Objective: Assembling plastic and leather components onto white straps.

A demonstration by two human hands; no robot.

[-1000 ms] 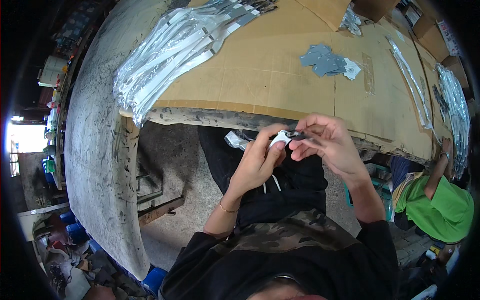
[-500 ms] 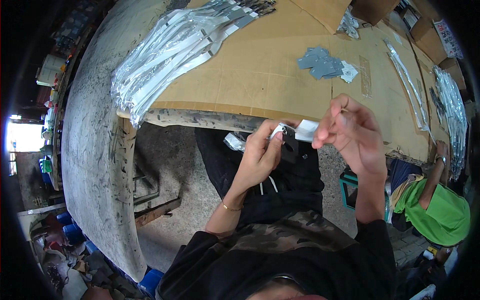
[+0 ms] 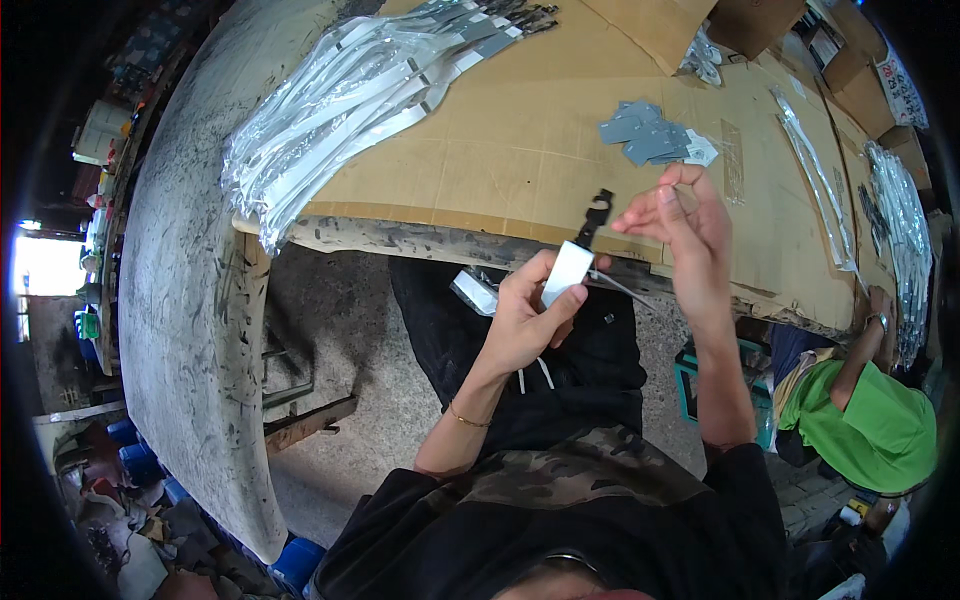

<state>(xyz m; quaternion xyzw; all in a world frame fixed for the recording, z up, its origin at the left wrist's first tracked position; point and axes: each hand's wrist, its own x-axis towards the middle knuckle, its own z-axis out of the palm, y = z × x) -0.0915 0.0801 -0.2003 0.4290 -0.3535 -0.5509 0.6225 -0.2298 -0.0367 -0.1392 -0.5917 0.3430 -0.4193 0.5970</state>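
Observation:
My left hand (image 3: 525, 318) is closed around a small white tag (image 3: 569, 272), its thumb pressed on the tag's lower edge. A black plastic hook piece (image 3: 597, 218) sticks up beyond the tag's top. A thin dark strip slants down to the right from behind the tag. Beside the left wrist, clear plastic wrapping (image 3: 474, 290) with something white in it shows over my lap. My right hand (image 3: 690, 225) is raised just right of the hook, apart from it, its fingertips pinched together. Whatever they hold, if anything, is too small to make out.
A cardboard-covered table (image 3: 480, 170) lies ahead. On it are a pile of plastic-wrapped white strips (image 3: 340, 120) with black hooks, grey cards (image 3: 645, 132), and more wrapped strips (image 3: 900, 250) at right. Cardboard boxes (image 3: 855, 75) stand far right. A person in green (image 3: 865, 420) works at the right.
The white tag has turned so its broad white face shows and the black hook points upward. My right hand has moved up and slightly away from the left.

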